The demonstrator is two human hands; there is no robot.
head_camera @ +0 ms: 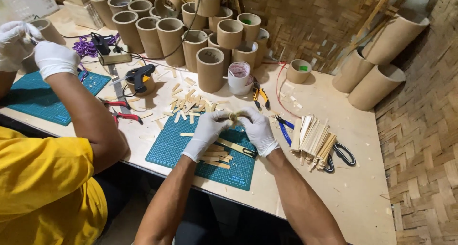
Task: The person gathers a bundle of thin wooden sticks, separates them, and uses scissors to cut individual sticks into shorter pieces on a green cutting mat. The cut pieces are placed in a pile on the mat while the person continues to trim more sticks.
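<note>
Looking down through the head camera, I see my left hand (206, 130) and right hand (258, 129) meeting above the green cutting mat (179, 147), both gloved in white. Each grip is closed, fingertips pinching the same small bamboo piece (234, 116) from opposite ends, just above the far edge of the mat. To do this well, I judge the pinch should stay firm but light, since a thin strip like that could split or slip in gloves.

More cut strips (218, 157) lie on the mat beneath my wrists. A bundle of bamboo slats (312, 140) sits just right of my right hand, with black scissors (344, 154) beside it and blue-handled pliers (285, 128) between. Scattered offcuts (191, 104) crowd the surface ahead, before the cardboard tubes (210, 68). A glue gun (138, 76) stands to the left, near a co-worker's arm (90, 116).
</note>
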